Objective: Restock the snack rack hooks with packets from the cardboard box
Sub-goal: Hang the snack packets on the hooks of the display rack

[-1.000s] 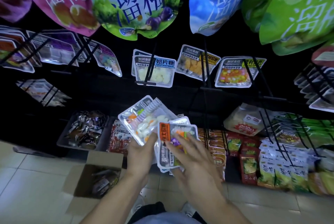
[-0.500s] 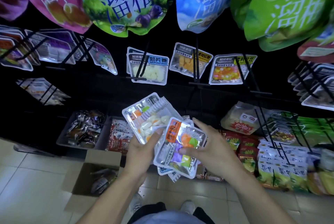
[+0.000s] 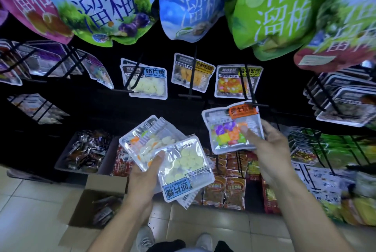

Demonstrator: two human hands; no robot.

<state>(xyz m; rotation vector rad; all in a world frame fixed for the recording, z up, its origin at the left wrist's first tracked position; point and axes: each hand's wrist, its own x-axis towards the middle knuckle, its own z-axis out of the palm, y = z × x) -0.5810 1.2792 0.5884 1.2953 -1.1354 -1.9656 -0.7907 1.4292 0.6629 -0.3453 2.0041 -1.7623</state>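
Now | right hand (image 3: pixel 272 150): thumb pinches mixed-candy packet (image 3: pixel 232 127) at hook (image 3: pixel 251 89) | left hand (image 3: pixel 144 176): grips packet stack (image 3: pixel 173 156)

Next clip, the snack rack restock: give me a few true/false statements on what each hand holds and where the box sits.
1. The right hand pinches a packet of multicoloured candy. True.
2. That packet is raised near a hook tip. True.
3. The left hand holds nothing. False: it grips a fanned stack of packets.
4. The cardboard box sits on a rack shelf. False: it stands open on the tiled floor.
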